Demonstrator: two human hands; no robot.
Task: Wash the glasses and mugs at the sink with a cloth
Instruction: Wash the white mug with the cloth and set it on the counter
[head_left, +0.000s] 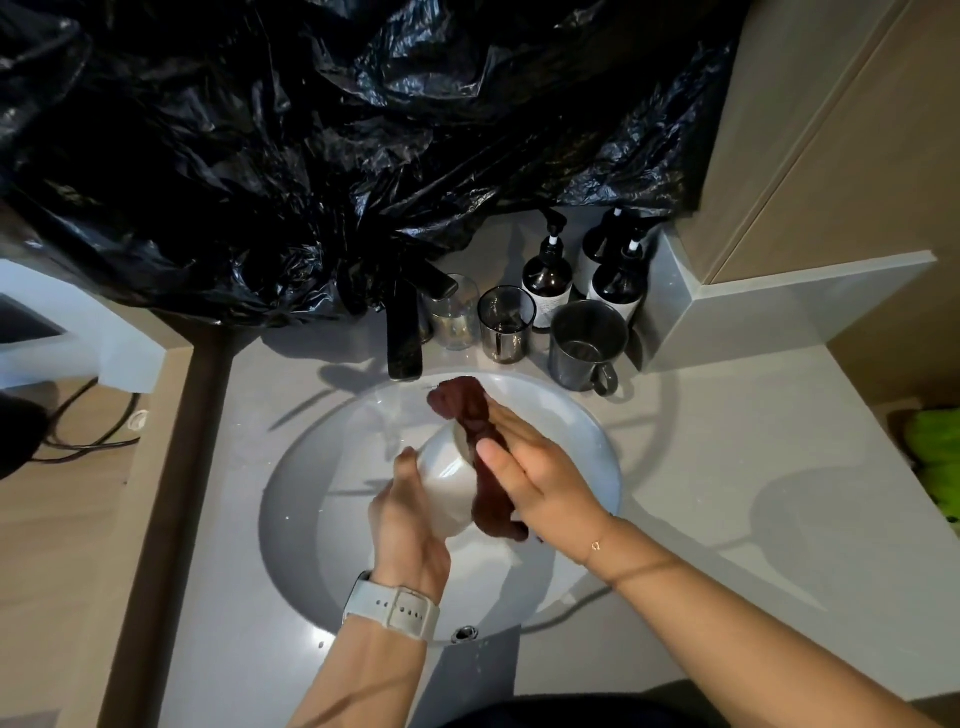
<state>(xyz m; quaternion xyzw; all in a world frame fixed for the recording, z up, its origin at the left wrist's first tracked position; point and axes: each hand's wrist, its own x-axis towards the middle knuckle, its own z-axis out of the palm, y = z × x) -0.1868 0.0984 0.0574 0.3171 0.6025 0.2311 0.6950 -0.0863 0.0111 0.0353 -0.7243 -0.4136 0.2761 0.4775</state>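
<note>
**White mug under the cloth, over the basin**

Left hand (410, 514): fingers and thumb curled around a white mug (451, 480), gripping it from the near side. Mug tilted over the sink (582, 415), apparently with its base turned away toward the tap, probably so the outer wall is open to wiping and drips fall into the bowl. White watch (395, 610) strapped on that wrist.

Right hand (530, 467): fingers straight and together, pressing a dark red cloth (480, 452) flat against the mug's right flank. No pinch visible; cloth held by palm pressure alone, its far end bunched loose beyond the fingertips, near the black tap (404, 332). Open-palm contact likely chosen for a broad rubbing stroke along the curved side.

Mug thus sandwiched: left hand on one side, cloth and right palm touching the other, all held above the basin rather than resting in it.

Further out, on the counter behind the sink: a clear glass (457, 312), a smoked glass (506, 325), a metal mug (587, 345), standing upright in a row just in front of dark pump bottles (548, 280). Whether washed or waiting, impossible to tell. Black plastic sheeting (311, 156) draped behind.
</note>
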